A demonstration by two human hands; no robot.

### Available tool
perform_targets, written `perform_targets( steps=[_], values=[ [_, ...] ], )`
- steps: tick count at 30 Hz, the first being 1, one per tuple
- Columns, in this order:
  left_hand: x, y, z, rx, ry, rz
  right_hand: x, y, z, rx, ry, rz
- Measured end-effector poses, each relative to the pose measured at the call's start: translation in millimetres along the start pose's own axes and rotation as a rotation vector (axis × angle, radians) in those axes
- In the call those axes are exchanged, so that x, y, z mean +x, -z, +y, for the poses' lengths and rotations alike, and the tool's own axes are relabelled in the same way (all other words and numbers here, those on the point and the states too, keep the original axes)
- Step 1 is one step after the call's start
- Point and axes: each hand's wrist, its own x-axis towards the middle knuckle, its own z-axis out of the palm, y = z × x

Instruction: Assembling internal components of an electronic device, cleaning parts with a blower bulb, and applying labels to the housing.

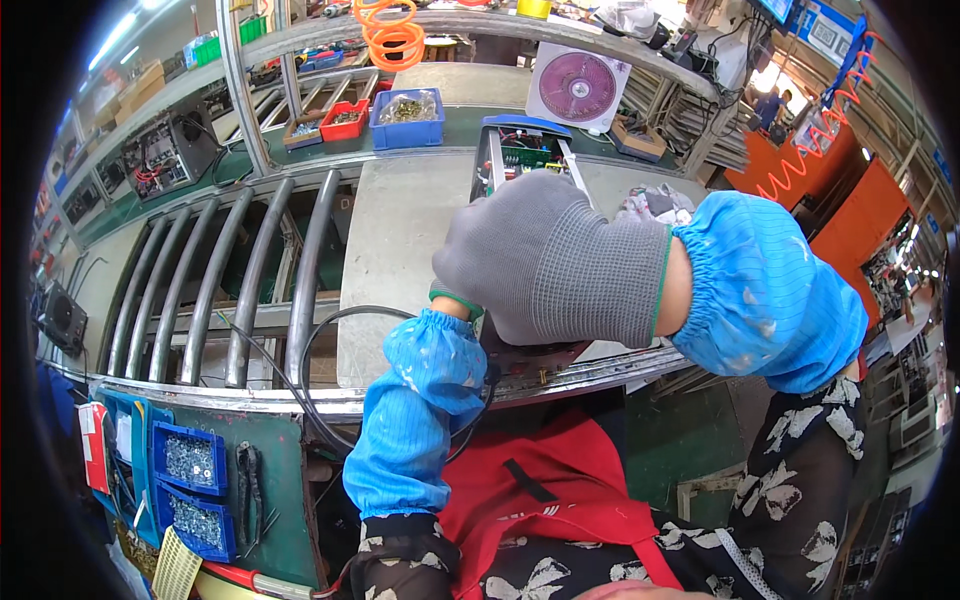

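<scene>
My right hand (560, 255), in a grey knitted glove with a green cuff, is raised close to the camera. Its fingers curl into a fist, and whatever they may grip is hidden. Behind it, only the green glove cuff and wrist of my left hand (456, 299) show, so its fingers cannot be seen. Beneath both hands is an open metal-framed device (578, 172) with a blue far edge and green circuit boards (528, 157). My hands cover most of it. A black cable (318, 335) loops out from the left side of the work spot.
Metal rollers (258, 260) run to the left. A blue bin of brass-coloured parts (408, 138), a red bin (345, 121) and a fan-like panel (578, 88) stand behind. Pliers (248, 490) lie beside blue trays of small hardware (190, 452). An orange coiled hose (392, 35) hangs overhead.
</scene>
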Motion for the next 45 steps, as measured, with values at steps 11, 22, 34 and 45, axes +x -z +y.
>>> perform_targets(
  steps=[11, 22, 34, 45],
  values=[
    [-5.8, 13.2, 19.2, -0.246, 0.238, 0.015, -106.4, -80.1, 71.1, 0.966, -0.548, 0.957],
    [-8.7, 20.8, 34.9, -0.497, 0.280, -0.096, -234.1, -322.5, 146.9, 1.962, -1.442, 1.537],
    [-2.4, 23.4, 49.3, -0.372, 0.407, -0.044, -204.6, -494.1, 182.7, 1.884, -1.350, 1.058],
    [54.6, -59.7, 56.2, -0.498, 0.446, 0.418, -147.9, -286.2, 34.9, 2.015, -0.726, 0.584]
  ],
)
